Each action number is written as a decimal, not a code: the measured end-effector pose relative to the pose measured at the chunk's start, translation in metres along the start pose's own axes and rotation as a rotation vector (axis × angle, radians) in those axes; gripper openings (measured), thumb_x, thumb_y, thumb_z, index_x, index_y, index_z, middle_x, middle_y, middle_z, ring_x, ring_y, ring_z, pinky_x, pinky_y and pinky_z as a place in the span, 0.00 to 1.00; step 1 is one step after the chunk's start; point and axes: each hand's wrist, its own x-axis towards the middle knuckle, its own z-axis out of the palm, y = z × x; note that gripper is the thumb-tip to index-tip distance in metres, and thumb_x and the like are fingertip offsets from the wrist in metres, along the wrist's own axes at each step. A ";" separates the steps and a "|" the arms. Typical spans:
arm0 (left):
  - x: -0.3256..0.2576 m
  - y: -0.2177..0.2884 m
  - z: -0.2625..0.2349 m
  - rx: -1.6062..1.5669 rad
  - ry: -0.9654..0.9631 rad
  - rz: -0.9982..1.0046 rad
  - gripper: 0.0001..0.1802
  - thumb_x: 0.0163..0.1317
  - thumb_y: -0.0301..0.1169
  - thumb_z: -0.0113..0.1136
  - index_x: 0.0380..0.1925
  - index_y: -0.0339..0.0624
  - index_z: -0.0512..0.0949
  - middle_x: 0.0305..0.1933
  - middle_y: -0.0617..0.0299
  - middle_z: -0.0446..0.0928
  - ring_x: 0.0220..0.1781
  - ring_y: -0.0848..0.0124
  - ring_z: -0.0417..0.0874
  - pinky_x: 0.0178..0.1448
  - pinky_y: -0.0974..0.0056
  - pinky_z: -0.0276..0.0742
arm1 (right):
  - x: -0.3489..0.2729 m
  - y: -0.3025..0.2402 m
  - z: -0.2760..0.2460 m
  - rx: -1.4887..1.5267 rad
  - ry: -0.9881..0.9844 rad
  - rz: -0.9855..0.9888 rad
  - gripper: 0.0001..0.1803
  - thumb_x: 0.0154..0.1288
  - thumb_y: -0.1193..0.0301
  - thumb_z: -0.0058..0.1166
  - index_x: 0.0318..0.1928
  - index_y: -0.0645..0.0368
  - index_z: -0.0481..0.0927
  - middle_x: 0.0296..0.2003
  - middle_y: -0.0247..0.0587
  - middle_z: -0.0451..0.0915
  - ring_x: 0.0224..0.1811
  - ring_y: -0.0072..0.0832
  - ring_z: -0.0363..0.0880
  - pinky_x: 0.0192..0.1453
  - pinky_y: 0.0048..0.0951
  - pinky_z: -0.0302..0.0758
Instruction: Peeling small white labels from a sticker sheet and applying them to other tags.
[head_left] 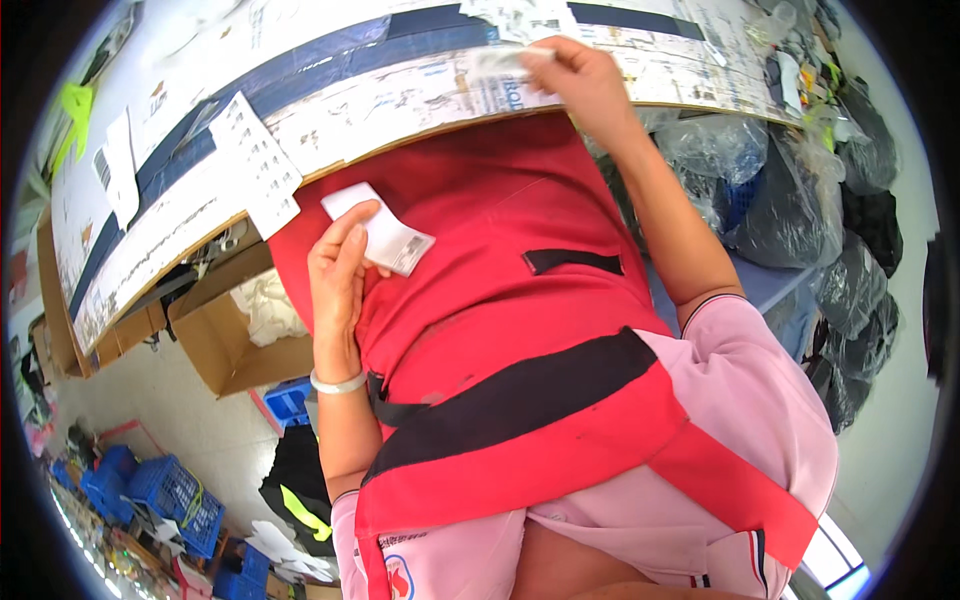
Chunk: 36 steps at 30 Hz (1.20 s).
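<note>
White slips, one at each hand, between lap and table edge.
My left hand (pixel 345 262), left of centre, grips a white card (pixel 398 233) above the red apron (pixel 480 215), thumb over and fingers under, likely to keep it flat with the printed corner exposed. My right hand (pixel 585 92), upper centre, is pinched at the fingertips on a pale slip (pixel 497 63) over the table (pixel 420 100); too blurred to say what kind. Label sheet (pixel 255 160), upper left, overhangs the edge, perhaps for easy reach.
</note>
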 end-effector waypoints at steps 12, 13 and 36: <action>0.005 -0.004 0.007 0.244 0.036 -0.062 0.16 0.58 0.21 0.61 0.49 0.36 0.78 0.22 0.65 0.77 0.20 0.80 0.74 0.28 0.76 0.69 | -0.046 -0.025 0.054 -0.103 -0.553 0.086 0.11 0.61 0.67 0.58 0.38 0.62 0.81 0.31 0.34 0.80 0.34 0.19 0.74 0.44 0.22 0.71; 0.005 -0.004 0.007 0.254 0.049 -0.066 0.16 0.58 0.21 0.61 0.49 0.36 0.78 0.22 0.65 0.77 0.20 0.80 0.74 0.28 0.76 0.69 | -0.050 -0.022 0.066 -0.118 -0.735 0.117 0.11 0.61 0.67 0.58 0.38 0.63 0.81 0.31 0.33 0.80 0.34 0.19 0.74 0.43 0.22 0.71; 0.003 -0.007 -0.001 0.305 -0.043 -0.052 0.12 0.66 0.31 0.56 0.37 0.30 0.81 0.28 0.59 0.80 0.26 0.76 0.78 0.33 0.71 0.76 | -0.046 -0.022 0.102 -0.066 -0.633 -0.163 0.04 0.61 0.74 0.56 0.36 0.62 0.81 0.33 0.32 0.79 0.36 0.18 0.74 0.43 0.20 0.71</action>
